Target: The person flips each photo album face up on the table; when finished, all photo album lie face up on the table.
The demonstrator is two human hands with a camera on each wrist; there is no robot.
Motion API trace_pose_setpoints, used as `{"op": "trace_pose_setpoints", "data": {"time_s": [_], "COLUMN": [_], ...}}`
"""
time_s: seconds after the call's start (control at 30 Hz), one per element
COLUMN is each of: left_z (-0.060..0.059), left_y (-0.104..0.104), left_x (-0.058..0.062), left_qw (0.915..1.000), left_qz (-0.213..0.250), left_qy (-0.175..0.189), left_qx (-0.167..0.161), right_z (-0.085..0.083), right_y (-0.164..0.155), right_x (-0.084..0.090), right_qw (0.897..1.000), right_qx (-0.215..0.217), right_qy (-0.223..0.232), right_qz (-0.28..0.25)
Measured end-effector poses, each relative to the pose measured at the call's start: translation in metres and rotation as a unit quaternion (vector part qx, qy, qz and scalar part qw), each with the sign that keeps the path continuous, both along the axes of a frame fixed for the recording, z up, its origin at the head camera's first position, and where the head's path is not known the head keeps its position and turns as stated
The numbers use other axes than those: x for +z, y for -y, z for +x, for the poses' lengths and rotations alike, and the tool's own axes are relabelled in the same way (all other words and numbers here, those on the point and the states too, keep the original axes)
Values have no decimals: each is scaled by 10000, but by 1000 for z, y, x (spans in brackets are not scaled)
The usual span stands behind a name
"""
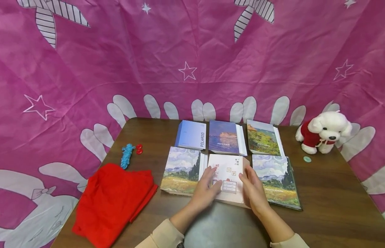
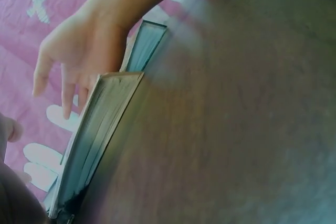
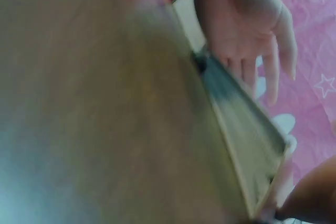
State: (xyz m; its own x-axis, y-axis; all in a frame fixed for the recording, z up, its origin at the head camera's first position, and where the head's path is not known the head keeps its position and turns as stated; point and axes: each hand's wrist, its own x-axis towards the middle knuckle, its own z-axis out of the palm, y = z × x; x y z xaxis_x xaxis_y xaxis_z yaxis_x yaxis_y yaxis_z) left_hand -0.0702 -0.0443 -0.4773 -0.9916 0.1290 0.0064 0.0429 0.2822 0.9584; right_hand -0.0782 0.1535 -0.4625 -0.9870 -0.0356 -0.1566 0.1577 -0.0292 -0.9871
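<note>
The brown table (image 1: 335,206) carries six photo albums in two rows. The pink album (image 1: 228,175) lies in the middle of the near row (its long axis running away from the person), directly between both hands. The left hand (image 1: 207,188) rests open-fingered on its left edge, the right hand (image 1: 253,188) flat along its right edge; neither grips, and both are equally near

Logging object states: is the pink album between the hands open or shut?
Shut: the pink album lies flat, front cover up, no pages showing.
</note>
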Motion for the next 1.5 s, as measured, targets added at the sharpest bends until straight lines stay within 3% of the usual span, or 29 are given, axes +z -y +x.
{"op": "trace_pose_setpoints", "data": {"time_s": [0.13,0.27,0.47,0.7,0.9,1.03,1.2,1.5], "left_z": [1,1,2,3,2,3,7,7], "left_y": [-1,-2,-7,-14,-20,-22,-26,-31], "left_x": [1,1,-1,-1,-3,-5,-5,-3], "left_qw": [9996,9996,10000,9997,9998,9988,9962,9966], "left_qz": [191,152,-13,-73,-131,-408,-707,-578], "left_qy": [19,49,98,104,57,-119,-251,-357], "left_qx": [225,232,-7,-213,-161,-262,-435,-470], "right_z": [2,1,2,9,12,11,11,13], "right_y": [0,3,7,6,1,-3,-4,-2], "right_x": [-3,-6,-4,10,19,20,21,28], "right_qw": [9999,9997,9997,9990,9993,9983,9977,9894], "right_qx": [15,-17,-211,-319,-302,-392,-542,-930], "right_qy": [-31,-69,6,-42,-201,-305,-345,-1064], "right_qz": [158,249,129,-321,46,315,232,320]}}
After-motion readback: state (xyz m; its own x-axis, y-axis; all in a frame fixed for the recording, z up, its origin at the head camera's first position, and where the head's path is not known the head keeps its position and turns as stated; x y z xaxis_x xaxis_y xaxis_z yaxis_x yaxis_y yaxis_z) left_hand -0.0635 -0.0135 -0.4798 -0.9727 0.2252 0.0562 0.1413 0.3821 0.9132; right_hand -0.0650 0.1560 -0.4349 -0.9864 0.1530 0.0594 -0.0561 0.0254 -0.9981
